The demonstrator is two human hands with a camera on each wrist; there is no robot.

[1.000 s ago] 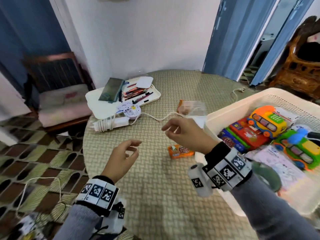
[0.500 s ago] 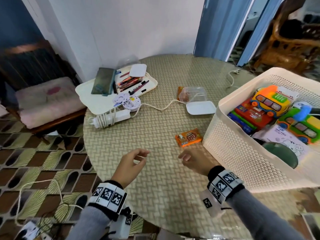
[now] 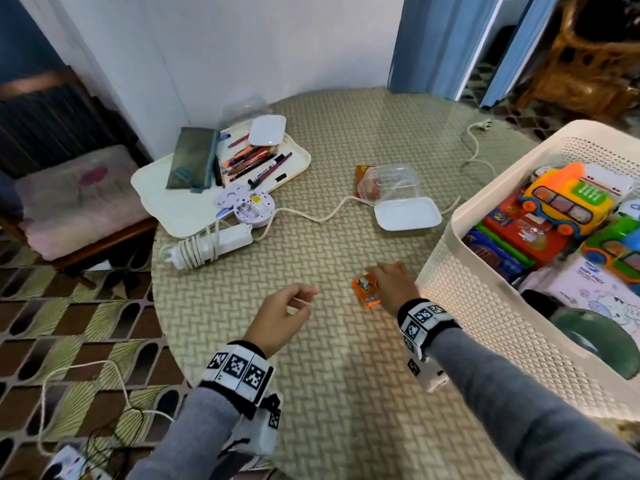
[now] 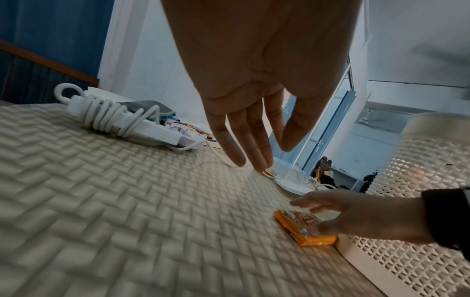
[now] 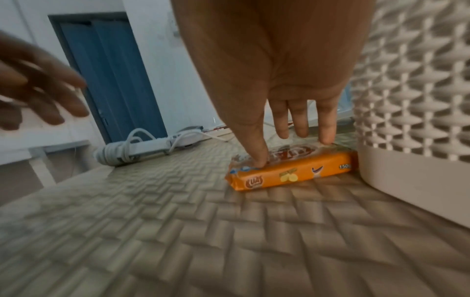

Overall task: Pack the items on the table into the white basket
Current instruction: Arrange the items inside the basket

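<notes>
An orange biscuit packet (image 3: 366,292) (image 5: 292,174) (image 4: 302,227) lies flat on the woven table mat, right against the foot of the white basket (image 3: 485,306) (image 5: 412,80) (image 4: 419,170). My right hand (image 3: 384,275) (image 5: 292,148) (image 4: 330,211) is down on it: straight fingers touch its top and the thumb presses the near end. My left hand (image 3: 298,303) (image 4: 259,144) (image 5: 38,90) hovers over the mat to the packet's left, fingers loosely curled and holding nothing. The basket holds a toy bus (image 3: 564,199), books and other toys.
At the back left are a white tray (image 3: 162,199) with pens and a pencil case, a power strip (image 3: 211,244) wound in its cord, and a round white device (image 3: 252,211). A clear container (image 3: 391,181) with its white lid (image 3: 407,213) lies mid-table over another orange packet.
My right hand came down from mid-air and back toward me, then onto the orange packet, which now lies turned and closer to the basket. The left hand stays hovering.
</notes>
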